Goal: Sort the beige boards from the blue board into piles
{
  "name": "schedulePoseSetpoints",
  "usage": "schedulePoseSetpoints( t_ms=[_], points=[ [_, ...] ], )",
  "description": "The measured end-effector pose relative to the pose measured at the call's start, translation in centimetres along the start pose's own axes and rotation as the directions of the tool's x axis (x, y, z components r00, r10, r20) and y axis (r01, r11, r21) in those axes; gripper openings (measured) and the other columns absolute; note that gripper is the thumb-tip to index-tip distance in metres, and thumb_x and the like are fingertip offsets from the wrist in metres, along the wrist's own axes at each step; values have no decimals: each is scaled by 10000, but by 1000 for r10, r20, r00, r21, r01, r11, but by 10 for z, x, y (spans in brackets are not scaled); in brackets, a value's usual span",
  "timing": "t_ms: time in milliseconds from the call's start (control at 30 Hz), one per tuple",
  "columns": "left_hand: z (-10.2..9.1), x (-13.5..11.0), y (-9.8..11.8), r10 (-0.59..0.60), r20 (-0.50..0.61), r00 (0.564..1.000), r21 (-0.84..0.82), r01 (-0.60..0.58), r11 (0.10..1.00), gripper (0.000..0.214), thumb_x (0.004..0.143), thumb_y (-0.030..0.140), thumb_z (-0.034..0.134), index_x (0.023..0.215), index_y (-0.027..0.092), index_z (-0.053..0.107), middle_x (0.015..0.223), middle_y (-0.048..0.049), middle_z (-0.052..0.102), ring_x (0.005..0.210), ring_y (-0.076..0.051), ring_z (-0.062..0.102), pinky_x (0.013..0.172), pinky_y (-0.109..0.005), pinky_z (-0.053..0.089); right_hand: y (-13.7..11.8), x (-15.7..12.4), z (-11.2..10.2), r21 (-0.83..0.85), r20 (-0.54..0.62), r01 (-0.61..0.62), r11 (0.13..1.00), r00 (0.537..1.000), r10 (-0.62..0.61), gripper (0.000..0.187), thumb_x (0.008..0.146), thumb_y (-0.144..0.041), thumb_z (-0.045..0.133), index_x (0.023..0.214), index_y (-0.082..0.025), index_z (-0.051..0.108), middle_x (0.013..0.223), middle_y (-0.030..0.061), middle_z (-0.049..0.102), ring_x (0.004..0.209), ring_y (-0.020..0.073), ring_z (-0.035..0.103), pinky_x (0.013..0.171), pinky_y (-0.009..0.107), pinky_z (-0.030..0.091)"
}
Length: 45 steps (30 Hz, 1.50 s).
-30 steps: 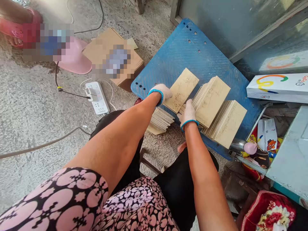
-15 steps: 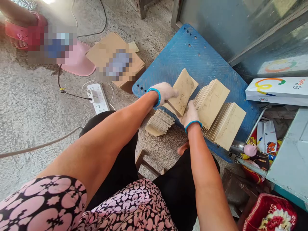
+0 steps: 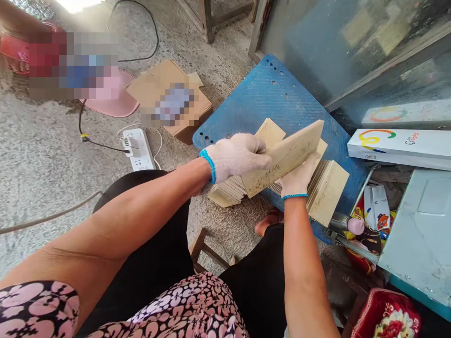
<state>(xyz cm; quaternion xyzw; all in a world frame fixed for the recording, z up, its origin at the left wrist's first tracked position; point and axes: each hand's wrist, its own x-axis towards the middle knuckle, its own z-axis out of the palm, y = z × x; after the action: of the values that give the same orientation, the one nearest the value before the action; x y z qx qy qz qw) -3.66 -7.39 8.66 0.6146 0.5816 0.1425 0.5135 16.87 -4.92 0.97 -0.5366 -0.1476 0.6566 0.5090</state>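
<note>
A thin beige board (image 3: 291, 159) with dark specks is raised over the blue tabletop (image 3: 246, 103), slanting up to the right. My left hand (image 3: 234, 157), in a white knit glove with a blue cuff, grips its left part, thumb across the face. Gloved the same way, my right hand (image 3: 299, 176) holds its lower right edge; some fingers are hidden behind it. Just behind lies another beige board (image 3: 269, 134). A stack of similar boards (image 3: 329, 192) stands to the right, and a middle stack is mostly covered. Below my left hand is a fanned stack (image 3: 225, 193).
A white box (image 3: 394, 148) and a metal bottle with a pink cap (image 3: 355, 226) are at the right, near a light-blue metal cabinet (image 3: 419, 225). On the floor lie a cardboard box (image 3: 172, 70), a power strip (image 3: 141, 152) and cables. A person's foot shows top left.
The board has come up nearer to me and turned from steep to a flatter slant toward the right. Both hands moved with it, the right one rightward. The view has shifted slightly.
</note>
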Motion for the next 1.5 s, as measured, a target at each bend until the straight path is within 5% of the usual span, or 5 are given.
schedulePoseSetpoints(
  t_ms=[400,933,1133,1333,1500],
  points=[
    [-15,5,16,-50,271,961,257,-22,966,436,766,502,654,1092,227,744,953,-49,727,816,-197,609,698,-290,435,-14,-24,-12,-184,19,91,979,996,-90,685,920,-738,289,1279,-247,606,1231,94,678,1194,249,623,996,482,536],
    [10,14,9,96,268,959,-382,14,924,389,753,231,713,1139,233,761,1010,-23,774,913,-168,692,768,-237,533,-20,-59,-24,-343,270,306,888,938,-219,474,642,-475,857,990,-207,676,953,52,728,931,243,699,909,447,574],
    [13,5,14,-26,350,936,-148,82,986,336,716,301,739,1041,242,798,869,-1,769,794,-175,675,660,-236,495,-62,-71,-36,-630,488,440,640,865,-114,401,703,-395,856,1036,-222,716,1024,51,728,948,226,680,886,381,561],
    [23,1,19,17,450,893,-60,11,998,294,704,267,720,982,246,811,671,32,682,667,-143,600,622,-243,438,-65,-82,-22,-865,500,494,93,826,262,392,727,-405,824,1068,-239,727,890,7,724,775,214,645,696,315,510],
    [23,0,15,9,475,880,54,-39,998,201,707,287,733,887,239,809,599,32,614,653,-148,569,641,-272,405,-51,-85,-21,-867,456,497,-37,821,342,298,810,-444,726,1015,-228,716,859,19,723,771,219,651,673,296,475]
  ],
)
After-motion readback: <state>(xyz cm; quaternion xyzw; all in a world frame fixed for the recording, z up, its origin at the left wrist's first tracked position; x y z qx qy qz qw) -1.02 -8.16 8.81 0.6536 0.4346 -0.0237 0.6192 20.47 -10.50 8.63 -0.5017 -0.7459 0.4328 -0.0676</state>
